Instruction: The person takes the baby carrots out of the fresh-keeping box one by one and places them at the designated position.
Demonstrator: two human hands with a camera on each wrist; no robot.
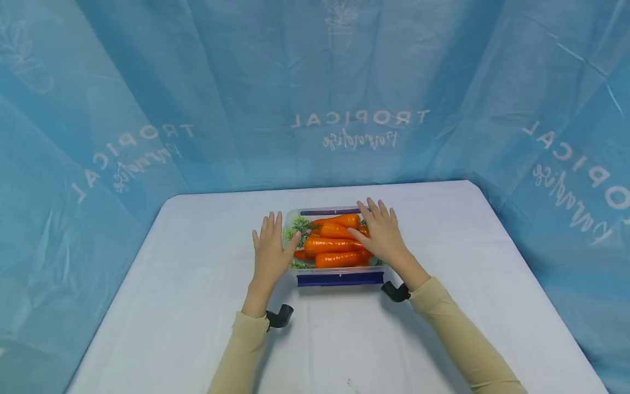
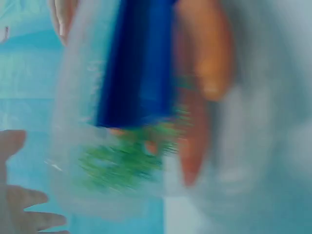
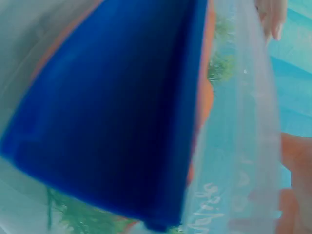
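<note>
A clear plastic food container (image 1: 294, 271) with dark blue clip flaps sits near the back of the table, holding several orange carrots (image 1: 339, 259) with green leafy tops (image 1: 301, 223). My left hand (image 1: 270, 253) is at the container's left end, fingers straight, thumb toward its edge. Over the right end lies my right hand (image 1: 385, 232), fingers spread and straight; whether it touches the container I cannot tell. A blue flap (image 2: 141, 63) fills much of the left wrist view, blurred, and a blue flap (image 3: 122, 112) looms large in the right wrist view.
The white tabletop (image 1: 197, 262) surrounds the container, with cut-off back corners. Blue printed sheeting (image 1: 256, 98) hangs behind and at both sides. A black wrist mount (image 1: 280, 316) sticks out from the left wrist, and another black mount (image 1: 395, 291) from the right.
</note>
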